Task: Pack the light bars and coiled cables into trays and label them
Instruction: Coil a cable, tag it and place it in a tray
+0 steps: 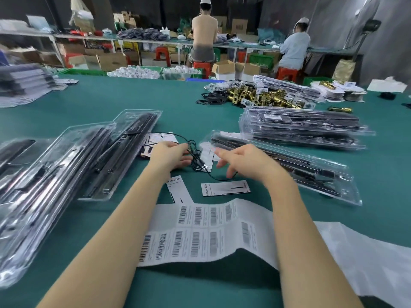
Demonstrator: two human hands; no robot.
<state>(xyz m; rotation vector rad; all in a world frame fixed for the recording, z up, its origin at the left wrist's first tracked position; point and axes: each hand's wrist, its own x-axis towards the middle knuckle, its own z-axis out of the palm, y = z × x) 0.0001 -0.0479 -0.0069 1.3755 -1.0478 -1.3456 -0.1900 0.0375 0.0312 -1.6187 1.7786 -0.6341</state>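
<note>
A thin black cable [195,160] lies partly coiled on the green table between my hands. My left hand [170,155] grips the coil at its left side, fingers curled round the loops. My right hand [241,162] hovers just right of it, blurred, fingers spread and loosely bent, with the cable's tail running under its fingertips. Clear plastic trays with black light bars lie left [120,152] and right [287,167] of my hands. A sheet of barcode labels [206,232] lies under my forearms.
Two small "Grow Light" cards [224,188] lie near the cable. A stack of packed trays [300,127] stands at the right, more trays [33,185] at the left. Brass lock parts [262,96] are piled beyond. Two people sit at a far bench.
</note>
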